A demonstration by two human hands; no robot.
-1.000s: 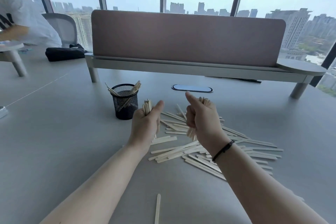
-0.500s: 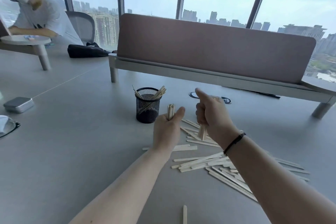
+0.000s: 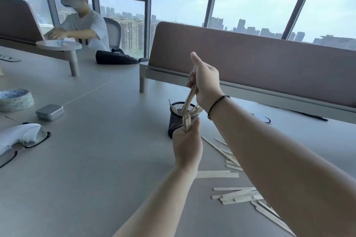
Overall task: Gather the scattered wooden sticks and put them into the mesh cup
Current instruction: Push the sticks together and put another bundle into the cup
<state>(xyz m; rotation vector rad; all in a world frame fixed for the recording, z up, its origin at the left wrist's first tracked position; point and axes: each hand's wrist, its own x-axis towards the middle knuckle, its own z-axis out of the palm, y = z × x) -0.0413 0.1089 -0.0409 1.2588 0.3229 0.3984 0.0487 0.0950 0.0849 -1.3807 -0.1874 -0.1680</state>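
On the far left of the gray table (image 3: 96, 159) sits a round blue and white bowl (image 3: 15, 99). Below it lie a white cloth thing (image 3: 17, 134) and a pair of glasses (image 3: 28, 143), touching each other. Just to the right of the bowl is a small silver tin (image 3: 49, 112). Far back, another person (image 3: 82, 23) sits at a chair, and a black bag (image 3: 115, 57) lies on the table near them.

Next comes your left hand (image 3: 186, 146). Your fingers are curled tight into a fist around a small bunch of wooden sticks (image 3: 186, 122). The bunch stands up out of your fist, right in front of the black mesh cup (image 3: 176, 121). The cup stands upright on the table, just behind your left hand. It already has some sticks in it, and they lean out to the right.

Your right hand (image 3: 206, 82) is up above the cup. Your fingers are closed around more sticks (image 3: 189, 100), with your thumb poking up. These sticks point down, and their low ends are inside the cup's mouth. A thin black band (image 3: 218, 102) goes around your right wrist.

To the right, many loose sticks (image 3: 237, 196) lie flat on the table, partly hidden under your right arm. A long brown divider (image 3: 260, 59) stands behind it all.
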